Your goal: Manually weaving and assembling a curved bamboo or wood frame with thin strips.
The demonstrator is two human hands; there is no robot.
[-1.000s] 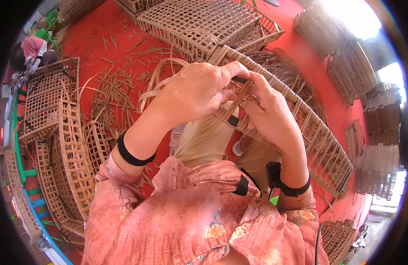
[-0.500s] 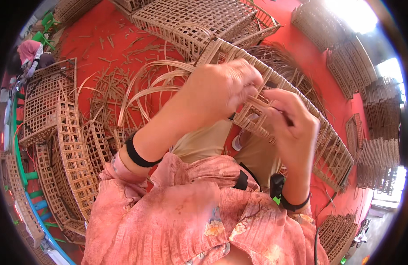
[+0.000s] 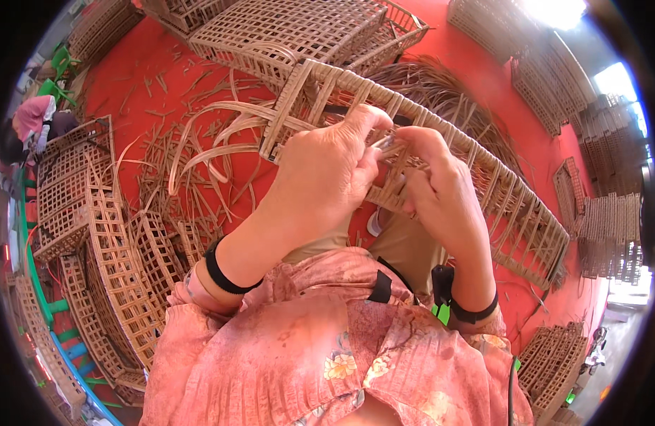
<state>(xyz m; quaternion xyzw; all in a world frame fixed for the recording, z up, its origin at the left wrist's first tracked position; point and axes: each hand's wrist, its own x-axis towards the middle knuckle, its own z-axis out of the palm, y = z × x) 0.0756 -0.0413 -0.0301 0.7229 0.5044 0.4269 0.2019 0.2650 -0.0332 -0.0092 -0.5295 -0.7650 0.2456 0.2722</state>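
In the middle of the frame the left hand point(image 3: 324, 177) and the right hand point(image 3: 441, 188) are closed together on a thin strip at the woven rattan frame point(image 3: 505, 206), which runs from upper centre to the right. The red floor point(image 3: 129, 92) has loose strips point(image 3: 200, 142) and many lattice panels point(image 3: 114, 270) around, left and top.

long woven rattan lattice frame point(image 3: 441, 149) lying tilted across the lap.
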